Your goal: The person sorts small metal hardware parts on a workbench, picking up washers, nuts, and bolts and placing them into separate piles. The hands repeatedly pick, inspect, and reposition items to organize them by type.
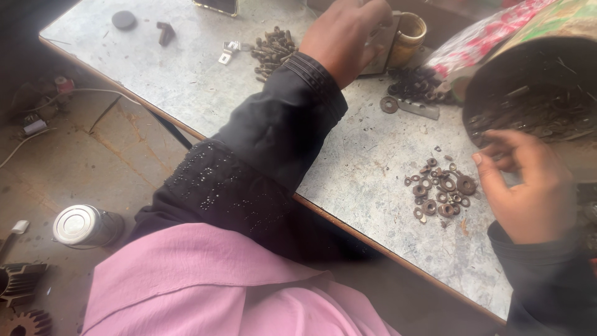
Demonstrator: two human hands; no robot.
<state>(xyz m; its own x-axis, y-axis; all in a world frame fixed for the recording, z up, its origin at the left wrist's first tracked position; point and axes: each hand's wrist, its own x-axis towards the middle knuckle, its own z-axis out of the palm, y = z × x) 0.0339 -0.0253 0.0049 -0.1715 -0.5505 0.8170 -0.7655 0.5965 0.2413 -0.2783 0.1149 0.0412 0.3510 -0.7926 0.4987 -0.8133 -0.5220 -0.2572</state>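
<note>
Rusty brown washers [443, 190] lie on a scuffed grey table [205, 74]; black beaded sleeve [249, 168], pink cloth [205, 286].

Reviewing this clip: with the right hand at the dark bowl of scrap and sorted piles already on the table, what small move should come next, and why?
Probably the right hand should carry its pick from the dark bowl to the matching pile, likely the pile of washers just beside it. Its fingers look pinched at the bowl's rim, though what they hold is blurred. The left hand is occupied near the brass-coloured cylinder.

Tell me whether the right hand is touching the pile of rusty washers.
Apart. The head view shows bare tabletop between the right hand and the pile of rusty washers.
</note>
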